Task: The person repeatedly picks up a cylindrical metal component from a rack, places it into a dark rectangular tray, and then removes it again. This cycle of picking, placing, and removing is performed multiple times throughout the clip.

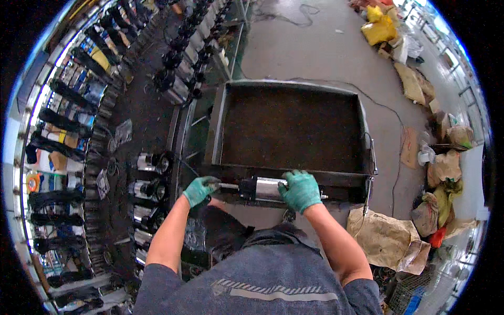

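In the head view, a silver cylinder [266, 190] with black fittings lies crosswise along the near side of a metal tank [294, 83], in front of the person's body. The gloved right hand [301, 190] is partly closed over the cylinder's right half from above, has hold of it and hides part of its casing. The gloved left hand [201, 191] is curled at the dark left end, past a thin shaft [229, 186]; how firmly it grips there I cannot tell.

The tank fills the space straight ahead, its interior dark brown, and its near wall stands just beyond the cylinder. A thin metal rod [373, 155] runs along its right side. To the left, a row of similar silver-and-black units [146, 187] stands near the left forearm, with more units [177, 89] farther up and black tubular parts [55, 201] at the far left.

On the right, a dark cable [386, 107] winds over the floor past the tank. Beyond it lie stuffed sacks [445, 168] and a yellow bag [379, 32]; a creased brown sheet [386, 239] spreads near the right elbow, with a wire crate [404, 293] below.
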A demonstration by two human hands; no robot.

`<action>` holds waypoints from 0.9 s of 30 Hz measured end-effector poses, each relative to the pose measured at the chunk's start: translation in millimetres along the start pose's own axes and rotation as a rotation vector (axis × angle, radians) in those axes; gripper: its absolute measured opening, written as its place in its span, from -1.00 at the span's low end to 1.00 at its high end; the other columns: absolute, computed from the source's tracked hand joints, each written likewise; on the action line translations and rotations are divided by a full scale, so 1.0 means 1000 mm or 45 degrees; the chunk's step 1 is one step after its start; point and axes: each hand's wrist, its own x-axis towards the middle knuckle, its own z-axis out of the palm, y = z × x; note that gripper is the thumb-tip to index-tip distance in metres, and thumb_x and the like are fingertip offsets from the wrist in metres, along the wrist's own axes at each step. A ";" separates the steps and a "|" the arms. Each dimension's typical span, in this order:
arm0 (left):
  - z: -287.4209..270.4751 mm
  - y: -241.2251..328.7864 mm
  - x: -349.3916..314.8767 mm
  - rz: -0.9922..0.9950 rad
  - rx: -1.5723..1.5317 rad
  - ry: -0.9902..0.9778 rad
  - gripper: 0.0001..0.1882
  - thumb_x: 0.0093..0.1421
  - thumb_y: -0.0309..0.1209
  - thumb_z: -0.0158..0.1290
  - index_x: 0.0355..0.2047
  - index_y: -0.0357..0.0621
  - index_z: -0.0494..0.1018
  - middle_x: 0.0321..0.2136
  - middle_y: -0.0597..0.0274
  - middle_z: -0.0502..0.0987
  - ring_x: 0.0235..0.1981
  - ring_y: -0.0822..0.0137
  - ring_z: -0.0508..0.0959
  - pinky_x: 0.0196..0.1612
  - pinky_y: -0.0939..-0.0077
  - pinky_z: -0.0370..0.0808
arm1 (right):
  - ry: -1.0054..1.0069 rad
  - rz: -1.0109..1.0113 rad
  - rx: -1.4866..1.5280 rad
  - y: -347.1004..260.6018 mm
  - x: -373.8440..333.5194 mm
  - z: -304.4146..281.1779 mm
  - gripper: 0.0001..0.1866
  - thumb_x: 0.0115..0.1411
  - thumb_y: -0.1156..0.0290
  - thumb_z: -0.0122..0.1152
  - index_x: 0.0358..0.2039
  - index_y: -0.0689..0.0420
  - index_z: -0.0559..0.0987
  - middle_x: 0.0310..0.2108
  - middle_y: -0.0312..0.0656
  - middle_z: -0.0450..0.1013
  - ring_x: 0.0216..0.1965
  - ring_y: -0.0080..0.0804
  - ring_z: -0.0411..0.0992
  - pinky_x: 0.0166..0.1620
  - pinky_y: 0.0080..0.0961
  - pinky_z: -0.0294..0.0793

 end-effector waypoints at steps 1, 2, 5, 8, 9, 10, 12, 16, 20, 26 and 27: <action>0.000 -0.009 0.004 -0.025 -0.034 0.006 -0.65 0.35 -0.40 0.16 0.09 -0.28 0.53 -0.10 0.21 0.63 -0.12 0.42 0.54 0.01 0.45 0.51 | -0.018 -0.010 -0.018 0.001 0.000 0.002 -0.69 0.20 0.07 0.20 -0.27 0.05 0.65 -0.24 -0.06 0.58 -0.14 -0.03 0.53 -0.07 -0.11 0.51; 0.001 -0.014 0.006 0.018 -0.059 0.032 -0.66 0.33 -0.42 0.18 0.07 -0.29 0.54 -0.13 0.25 0.63 -0.15 0.44 0.53 -0.02 0.45 0.50 | 0.010 -0.022 -0.023 0.002 0.000 0.003 -0.70 0.20 0.09 0.20 -0.29 0.06 0.64 -0.26 -0.06 0.58 -0.15 -0.04 0.53 -0.08 -0.11 0.51; 0.008 -0.056 0.028 0.082 -0.057 0.230 -0.62 0.38 -0.16 0.13 -0.13 -0.29 0.63 -0.36 0.17 0.67 -0.33 0.42 0.53 -0.21 0.42 0.50 | 0.007 -0.043 -0.010 -0.008 0.005 -0.004 -0.73 0.19 0.13 0.20 -0.30 0.06 0.64 -0.26 -0.06 0.59 -0.16 -0.05 0.53 -0.09 -0.10 0.52; 0.017 0.011 0.031 -0.561 -0.172 0.155 -0.57 0.43 -0.11 0.05 -0.10 -0.30 0.59 -0.38 0.23 0.60 -0.27 0.37 0.55 -0.15 0.45 0.48 | 0.061 0.006 -0.006 -0.001 0.002 0.000 -0.75 0.18 0.14 0.20 -0.35 0.05 0.64 -0.30 -0.07 0.58 -0.18 -0.04 0.54 -0.09 -0.09 0.52; 0.017 0.017 0.031 -0.686 -0.227 0.131 -0.55 0.42 -0.08 0.06 -0.09 -0.31 0.58 -0.34 0.18 0.61 -0.22 0.31 0.58 -0.12 0.41 0.49 | 0.067 0.021 0.004 -0.001 0.000 0.001 -0.75 0.18 0.14 0.19 -0.35 0.05 0.64 -0.31 -0.06 0.59 -0.18 -0.04 0.54 -0.09 -0.09 0.52; 0.017 0.019 0.026 -0.478 -0.179 0.198 -0.59 0.41 -0.12 0.08 -0.09 -0.28 0.57 -0.33 0.21 0.60 -0.28 0.33 0.57 -0.19 0.38 0.51 | 0.102 0.030 0.031 -0.002 0.001 0.002 -0.74 0.19 0.14 0.17 -0.37 0.06 0.64 -0.32 -0.05 0.59 -0.20 -0.02 0.54 -0.10 -0.08 0.51; 0.024 0.014 0.009 -0.058 -0.086 0.328 -0.68 0.39 -0.20 0.11 -0.08 -0.22 0.56 -0.32 0.25 0.59 -0.42 0.36 0.56 -0.33 0.34 0.54 | 0.089 0.014 0.028 -0.003 0.001 0.002 -0.74 0.19 0.14 0.17 -0.36 0.06 0.64 -0.31 -0.05 0.59 -0.20 -0.02 0.54 -0.10 -0.08 0.51; 0.015 0.009 -0.019 0.726 0.718 0.226 -0.61 0.21 -0.44 0.24 0.06 -0.18 0.53 0.09 0.14 0.56 0.02 0.04 0.61 0.08 0.31 0.55 | 0.055 0.012 0.006 0.000 0.001 0.004 -0.73 0.19 0.14 0.17 -0.34 0.07 0.65 -0.29 -0.04 0.60 -0.19 -0.03 0.55 -0.09 -0.10 0.52; 0.010 -0.017 -0.002 0.686 0.564 0.200 -0.65 0.27 -0.47 0.17 0.08 -0.16 0.54 0.06 0.03 0.58 0.00 0.07 0.62 0.08 0.33 0.56 | 0.068 0.025 0.003 -0.003 0.002 0.002 -0.73 0.19 0.14 0.17 -0.36 0.06 0.65 -0.29 -0.05 0.60 -0.19 -0.03 0.55 -0.09 -0.13 0.53; 0.026 0.011 0.030 -0.496 -0.350 0.175 -0.62 0.45 -0.22 0.02 0.00 -0.34 0.51 -0.22 0.04 0.64 -0.12 0.25 0.61 -0.02 0.42 0.55 | 0.034 0.053 -0.006 0.001 0.000 0.003 -0.74 0.19 0.14 0.17 -0.35 0.05 0.65 -0.29 -0.06 0.60 -0.17 -0.04 0.55 -0.08 -0.12 0.52; 0.025 0.013 0.031 -0.666 -0.372 0.169 -0.62 0.44 -0.21 0.04 -0.01 -0.34 0.51 -0.23 0.04 0.64 -0.14 0.24 0.61 -0.02 0.43 0.55 | 0.032 0.051 -0.004 0.002 0.001 0.003 -0.74 0.19 0.14 0.17 -0.35 0.05 0.65 -0.29 -0.06 0.60 -0.17 -0.04 0.55 -0.08 -0.11 0.52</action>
